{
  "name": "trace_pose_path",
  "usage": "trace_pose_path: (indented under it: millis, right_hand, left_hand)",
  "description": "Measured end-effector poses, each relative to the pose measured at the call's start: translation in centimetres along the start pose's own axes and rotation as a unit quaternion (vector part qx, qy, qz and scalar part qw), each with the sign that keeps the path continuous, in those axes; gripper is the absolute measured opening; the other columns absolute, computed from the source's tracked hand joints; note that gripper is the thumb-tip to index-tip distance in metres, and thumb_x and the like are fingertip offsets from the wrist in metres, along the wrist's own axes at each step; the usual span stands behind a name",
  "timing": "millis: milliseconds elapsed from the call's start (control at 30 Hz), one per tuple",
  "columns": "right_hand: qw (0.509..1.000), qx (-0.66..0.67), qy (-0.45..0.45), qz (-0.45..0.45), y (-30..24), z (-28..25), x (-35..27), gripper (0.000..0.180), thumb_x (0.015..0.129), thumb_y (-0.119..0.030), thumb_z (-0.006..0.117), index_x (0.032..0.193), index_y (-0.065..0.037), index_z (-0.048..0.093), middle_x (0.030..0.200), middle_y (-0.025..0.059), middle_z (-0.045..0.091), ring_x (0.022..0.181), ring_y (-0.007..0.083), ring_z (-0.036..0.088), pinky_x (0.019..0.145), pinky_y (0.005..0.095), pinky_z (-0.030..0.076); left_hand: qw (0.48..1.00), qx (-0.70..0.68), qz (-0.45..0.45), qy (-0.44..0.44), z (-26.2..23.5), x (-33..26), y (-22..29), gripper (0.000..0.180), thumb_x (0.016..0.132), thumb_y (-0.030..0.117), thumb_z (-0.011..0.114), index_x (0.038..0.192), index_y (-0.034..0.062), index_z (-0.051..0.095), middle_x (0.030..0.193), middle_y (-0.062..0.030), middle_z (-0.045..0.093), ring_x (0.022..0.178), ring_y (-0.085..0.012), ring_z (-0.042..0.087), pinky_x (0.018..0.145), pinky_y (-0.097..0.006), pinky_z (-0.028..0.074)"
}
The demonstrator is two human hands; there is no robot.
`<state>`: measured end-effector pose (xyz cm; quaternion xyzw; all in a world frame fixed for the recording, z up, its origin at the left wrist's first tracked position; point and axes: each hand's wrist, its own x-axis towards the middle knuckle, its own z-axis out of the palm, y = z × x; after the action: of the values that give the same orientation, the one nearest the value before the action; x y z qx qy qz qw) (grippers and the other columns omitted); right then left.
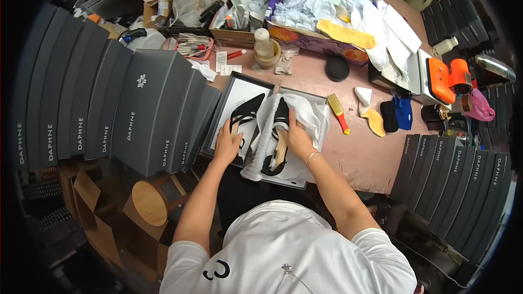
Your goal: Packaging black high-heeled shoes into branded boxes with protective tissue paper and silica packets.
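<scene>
Two black pointed slingback shoes lie side by side, toes pointing away from me. The left shoe (248,108) is over the white inside of the left half of an open grey shoebox (220,95); my left hand (226,144) grips its side near the heel. White tissue paper (305,110) spreads over the other half, under the right shoe (281,111). My right hand (299,139) is closed around that shoe's outer side, fingers at its mid part. A ridged white wrapping strip (258,149) runs between the shoes. My palms and fingers hide parts of both.
Grey shoeboxes (147,92) stand stacked left, others (455,185) right. On the pink table (359,163) lie a yellow-red brush (338,113), a black round lid (337,68) and insole pieces (372,121). Behind are a bottle in a cup (263,46) and a carton of crumpled paper (313,8).
</scene>
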<state>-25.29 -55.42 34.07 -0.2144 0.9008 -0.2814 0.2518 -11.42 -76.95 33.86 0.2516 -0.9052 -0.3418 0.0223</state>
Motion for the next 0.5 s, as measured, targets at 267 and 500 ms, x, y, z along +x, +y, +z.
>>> trace_pose_path:
  millis: [267, 500]
  right_hand:
    - [0.881, -0.262, -0.053, -0.390, -1.1, -4.1, -3.6, 0.031, 0.084, -0.015, 0.052, 0.113, -0.009, 0.059, 0.123, 0.0099, 0.053, 0.126, 0.0287, 0.043, 0.109, 0.0468, 0.030]
    - [0.881, -0.238, -0.073, -0.403, 0.4, -0.9, -3.1, 0.030, 0.085, -0.015, 0.050, 0.113, -0.010, 0.061, 0.120, 0.0083, 0.058, 0.126, 0.0245, 0.045, 0.115, 0.0490, 0.018]
  left_hand:
    - [0.843, -0.429, -0.308, -0.097, -2.0, 1.2, -1.7, 0.052, 0.093, 0.006, 0.042, 0.144, 0.0114, 0.034, 0.097, -0.0121, 0.064, 0.074, -0.0174, 0.063, 0.066, -0.032, 0.052]
    - [0.957, 0.176, 0.225, -0.051, -0.2, -0.3, -3.4, 0.061, 0.072, -0.001, 0.064, 0.128, 0.0191, 0.055, 0.148, -0.0156, 0.028, 0.139, -0.0348, 0.023, 0.110, -0.059, 0.018]
